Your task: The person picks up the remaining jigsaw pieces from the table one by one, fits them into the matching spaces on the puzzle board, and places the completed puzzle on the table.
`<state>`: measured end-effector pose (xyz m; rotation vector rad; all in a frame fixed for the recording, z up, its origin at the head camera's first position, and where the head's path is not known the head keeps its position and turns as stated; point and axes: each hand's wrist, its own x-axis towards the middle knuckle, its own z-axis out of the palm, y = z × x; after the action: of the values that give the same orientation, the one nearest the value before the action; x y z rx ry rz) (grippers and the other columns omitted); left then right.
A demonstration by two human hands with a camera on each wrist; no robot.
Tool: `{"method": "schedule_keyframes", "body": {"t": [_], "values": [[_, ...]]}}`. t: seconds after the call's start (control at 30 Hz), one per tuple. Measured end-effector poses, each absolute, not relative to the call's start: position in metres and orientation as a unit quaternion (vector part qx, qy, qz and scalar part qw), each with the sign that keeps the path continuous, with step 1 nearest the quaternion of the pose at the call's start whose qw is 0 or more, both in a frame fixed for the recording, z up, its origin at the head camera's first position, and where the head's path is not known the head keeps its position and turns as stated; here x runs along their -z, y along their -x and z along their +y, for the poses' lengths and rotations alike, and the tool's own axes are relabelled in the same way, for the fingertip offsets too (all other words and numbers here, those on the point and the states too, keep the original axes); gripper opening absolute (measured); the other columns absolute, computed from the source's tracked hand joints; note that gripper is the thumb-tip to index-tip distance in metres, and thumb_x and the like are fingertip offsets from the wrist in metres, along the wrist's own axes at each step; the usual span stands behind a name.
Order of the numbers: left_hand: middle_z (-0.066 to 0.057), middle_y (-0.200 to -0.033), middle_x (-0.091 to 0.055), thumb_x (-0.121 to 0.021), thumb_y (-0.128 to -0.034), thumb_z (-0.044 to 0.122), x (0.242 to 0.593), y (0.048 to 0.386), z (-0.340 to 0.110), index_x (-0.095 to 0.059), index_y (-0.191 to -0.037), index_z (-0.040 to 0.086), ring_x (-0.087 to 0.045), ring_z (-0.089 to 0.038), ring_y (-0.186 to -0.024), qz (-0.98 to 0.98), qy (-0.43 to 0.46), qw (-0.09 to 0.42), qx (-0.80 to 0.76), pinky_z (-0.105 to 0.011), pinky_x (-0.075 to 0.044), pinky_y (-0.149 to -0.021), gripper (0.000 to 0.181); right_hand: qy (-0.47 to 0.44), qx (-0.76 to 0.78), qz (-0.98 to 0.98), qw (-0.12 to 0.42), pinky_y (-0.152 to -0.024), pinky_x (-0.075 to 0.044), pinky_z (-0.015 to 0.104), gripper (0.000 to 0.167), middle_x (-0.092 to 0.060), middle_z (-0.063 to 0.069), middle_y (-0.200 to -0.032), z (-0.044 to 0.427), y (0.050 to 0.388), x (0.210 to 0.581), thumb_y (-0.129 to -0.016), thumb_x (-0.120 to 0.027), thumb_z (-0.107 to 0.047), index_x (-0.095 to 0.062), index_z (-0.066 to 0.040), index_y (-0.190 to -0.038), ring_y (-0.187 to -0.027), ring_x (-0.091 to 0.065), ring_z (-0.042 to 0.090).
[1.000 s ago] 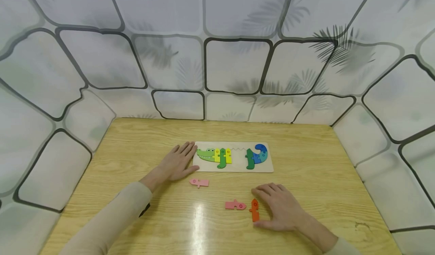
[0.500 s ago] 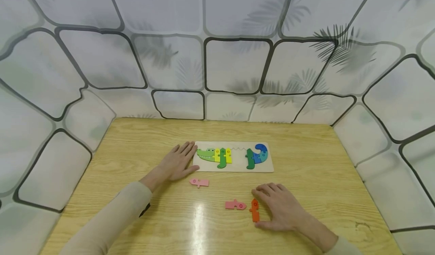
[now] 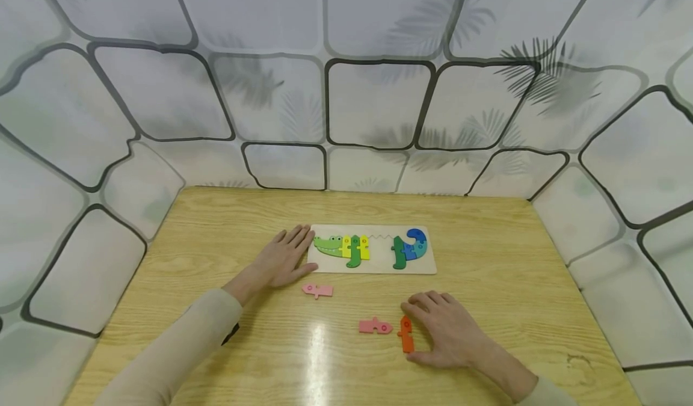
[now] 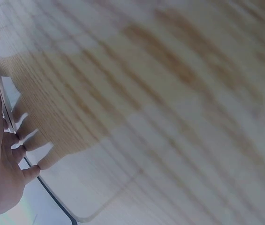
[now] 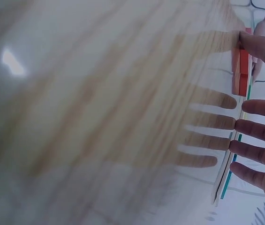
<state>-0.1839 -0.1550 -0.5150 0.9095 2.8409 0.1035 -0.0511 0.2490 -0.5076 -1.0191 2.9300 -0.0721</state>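
A pale wooden board (image 3: 381,264) holds a crocodile puzzle: a green head (image 3: 327,245), yellow and green body pieces (image 3: 354,252), then a gap, then a dark green leg piece (image 3: 399,254) and a blue tail (image 3: 415,246). My left hand (image 3: 281,258) lies at the board's left end, fingers straight, its thumb at the lower corner. My right hand (image 3: 449,331) rests on the table around an orange puzzle piece (image 3: 406,335). Its thumb is at the piece's near end; the other fingers (image 5: 254,129) are extended, the index beyond the far end.
One pink puzzle piece (image 3: 317,290) lies below the board's left end. Another pink piece (image 3: 375,326) sits just left of the orange one. The wooden table (image 3: 233,213) is bounded by a stone-patterned wall covering (image 3: 368,111) at the back and sides.
Hands, board and loose pieces stay practically where they were; only a very slight shift of the right thumb at the orange piece shows.
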Motion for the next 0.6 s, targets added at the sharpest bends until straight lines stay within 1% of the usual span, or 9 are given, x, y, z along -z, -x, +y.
{"method": "schedule_keyframes", "body": {"t": [0.6], "values": [[-0.018,-0.177,-0.018,-0.041,-0.1085,0.061,0.5158,0.1838,-0.1552,-0.020,-0.168,0.003,-0.020,-0.038,-0.165,0.949,-0.304,0.075,-0.036,-0.060,-0.023,-0.133,0.086,0.331,0.019,0.943,0.026,-0.100,-0.056,0.047,0.085,-0.065,0.000,-0.136,0.2474,0.0511,0.5079,-0.082,-0.060,-0.088,-0.065,-0.025,-0.139,-0.120,-0.060,0.022]]}}
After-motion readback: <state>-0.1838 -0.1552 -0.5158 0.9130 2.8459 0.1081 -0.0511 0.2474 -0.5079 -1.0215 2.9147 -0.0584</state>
